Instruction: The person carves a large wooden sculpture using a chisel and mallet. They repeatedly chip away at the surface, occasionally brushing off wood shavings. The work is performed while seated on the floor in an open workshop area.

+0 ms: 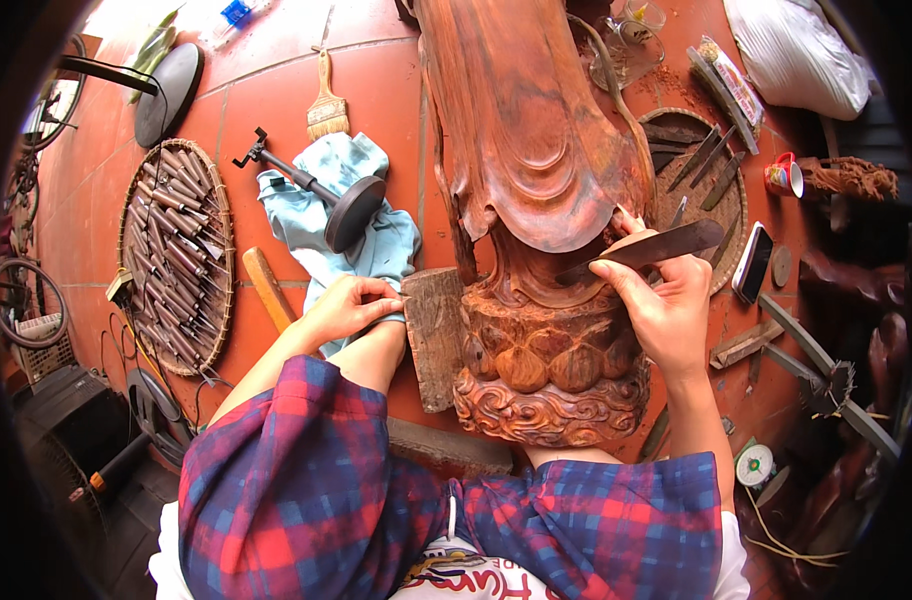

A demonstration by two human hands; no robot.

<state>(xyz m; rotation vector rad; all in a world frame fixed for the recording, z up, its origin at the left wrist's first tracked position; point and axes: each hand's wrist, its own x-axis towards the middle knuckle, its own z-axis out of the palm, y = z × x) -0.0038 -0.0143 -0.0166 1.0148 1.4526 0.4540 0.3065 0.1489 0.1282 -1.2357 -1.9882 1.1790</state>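
A large reddish-brown wood carving (pixel 531 130) lies before me, its lower end cut with lotus petals and swirls. My right hand (pixel 671 305) is closed around a dark, flat, tapering file (pixel 666 245). The file's narrow end reaches into the recess under the carving's curved, draped edge, and some fingers are hidden behind it. My left hand (pixel 351 308) rests by my left knee with its fingers curled together, and nothing shows in them. Its fingertips are close to a rough wooden block (pixel 434 340) that stands against the carving's left side.
On the left are a round basket of chisels (pixel 176 255), a mallet handle (pixel 268 288), a light blue cloth (pixel 321 220) under a black stand (pixel 356 213), and a brush (pixel 327 110). Right: a tool basket (pixel 731 205), phone (pixel 753 262), red cup (pixel 784 176) and white sack (pixel 801 55).
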